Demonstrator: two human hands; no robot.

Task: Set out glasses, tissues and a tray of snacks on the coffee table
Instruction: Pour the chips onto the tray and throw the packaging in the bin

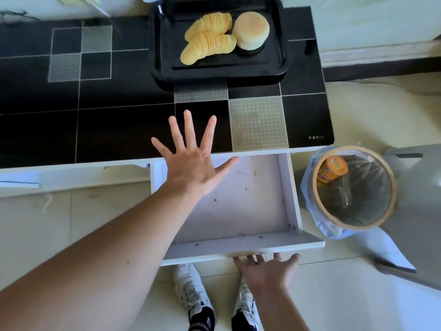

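Note:
A black tray [164,68] rests on the far part of the black glass coffee table [119,130]. It holds two rows of yellow crisps [207,38] and a round pale bun [251,29]. Under the table's near edge a white drawer [238,211] is pulled out and holds nothing but a few crumbs. My left hand [193,161] hovers flat with fingers spread over the table edge and the drawer's back. My right hand [267,271] has its fingertips on the drawer's front handle, fingers apart. No glasses or tissues are in view.
A round bin [391,187] with a plastic liner stands on the floor right of the drawer, an orange packet [331,170] inside. My two shoes [198,299] stand on the pale tiled floor below the drawer. A grey object lies at the far right.

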